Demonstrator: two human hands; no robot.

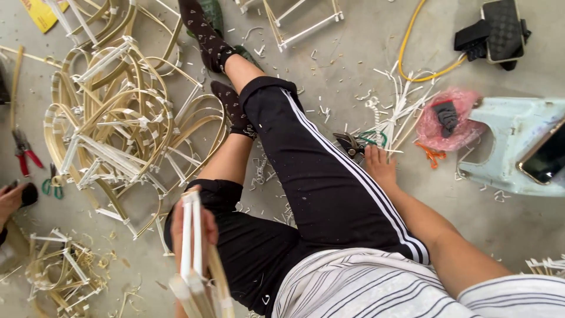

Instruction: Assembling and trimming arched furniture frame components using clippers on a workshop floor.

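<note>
1. Grey concrete floor (353, 53) is lying under everything, littered with pale shavings and offcuts, and the person is sitting on it with legs stretched out in black trousers with white side stripes.
2. Nearest the camera, the left hand (191, 227) is closing around a bundle of white and tan strips (194, 259), holding it upright over the left thigh; the bundle is hiding most of the fingers.
3. Just past the right thigh, the right hand (379, 168) is reaching down to the floor, fingers curling onto a pair of cutters with green handles (359, 143); how tightly they are gripping, I cannot tell.
4. Beside the cutters, loose white sticks (400, 112) are fanning out across the floor.
5. Further right, a pale green plastic stool (506, 153) is standing with a phone (547, 156) on it, and a pink plastic bag (444, 121) is lying against its side.
6. To the left of the legs, a large heap of bent cane frames (123, 118) is crowding the floor, with red-handled pliers (25, 153) and green-handled scissors (53, 185) beyond it.
7. At the left edge, another person's hand (12, 200) is showing.
8. Farthest off, a yellow cable (412, 47) is curving toward a black bag (494, 29).
</note>
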